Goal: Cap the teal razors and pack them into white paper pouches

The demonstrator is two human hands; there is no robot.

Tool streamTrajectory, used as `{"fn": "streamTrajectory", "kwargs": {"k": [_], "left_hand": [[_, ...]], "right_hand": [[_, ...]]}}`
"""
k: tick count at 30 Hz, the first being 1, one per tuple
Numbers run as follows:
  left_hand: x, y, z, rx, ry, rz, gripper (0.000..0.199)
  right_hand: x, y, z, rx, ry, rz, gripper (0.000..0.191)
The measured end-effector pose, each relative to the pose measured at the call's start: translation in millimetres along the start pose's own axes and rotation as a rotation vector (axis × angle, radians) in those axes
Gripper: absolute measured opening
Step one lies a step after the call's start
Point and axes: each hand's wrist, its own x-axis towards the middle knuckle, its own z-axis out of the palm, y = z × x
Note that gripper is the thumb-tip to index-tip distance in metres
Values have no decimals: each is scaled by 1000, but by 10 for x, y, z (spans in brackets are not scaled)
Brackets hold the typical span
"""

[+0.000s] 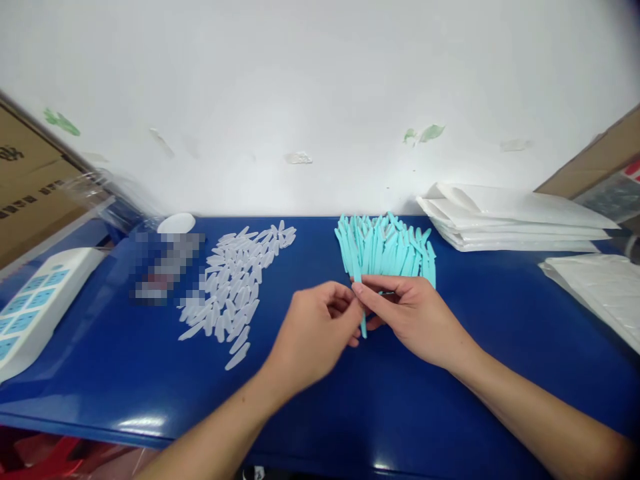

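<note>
My left hand (317,333) and my right hand (417,317) meet near the middle of the blue table. Between their fingertips is a slim turquoise stick (364,325), roughly upright in the view, its lower end poking out below the fingers. My right thumb and fingers pinch it. The left fingers are closed against it from the other side; whether they also hold a smaller piece is hidden. Just beyond the hands lies a pile of similar turquoise sticks (387,247). Many translucent whitish pieces (235,287) are spread to the left of my left hand.
White padded envelopes (520,220) are stacked at the back right, with another white packet (600,293) nearer. A white power strip (45,300) lies far left beside a cardboard box (30,173). A white wall (320,100) rises behind the blue table (150,373).
</note>
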Motion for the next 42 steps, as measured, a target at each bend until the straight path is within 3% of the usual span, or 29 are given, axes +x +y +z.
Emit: {"fn": "streamTrajectory", "kwargs": {"k": [2,4,6,9,11,13,16,19,24,28,36,42], "left_hand": [[-215,-102,30,-24,15,21,22],[-451,-231,-80,93,94,102,18],[-718,-383,-318,311,263,202,14],[-1088,-636,-734,594,527,214,15],[-1235,-797,-918,721,571,182,20],[-1284,-926,-985,789,546,149,23],[-1227,-1016,-945,824,500,150,24],[-1101,-971,-856,822,437,250,20],[-808,-752,-702,746,131,285,18],[-577,-590,-657,716,4,278,17],[-19,-245,-816,182,-103,-17,21],[159,-368,-821,94,-147,-45,23]], "right_hand": [[3,-6,54,48,-124,39,35],[-9,-9,63,18,-226,94,34],[-27,-20,35,-105,-311,172,36],[-46,-41,-14,-253,-438,279,41],[-45,-41,-20,-297,-486,292,42],[-40,-23,-13,-333,-497,285,44],[-45,17,-27,-346,-511,287,49],[-72,43,-97,-358,-513,285,50],[-106,70,-250,-383,-450,270,46],[-97,77,-331,-372,-405,261,42],[-67,140,-394,-253,-325,288,52],[-54,204,-416,-230,-286,333,56]]}}
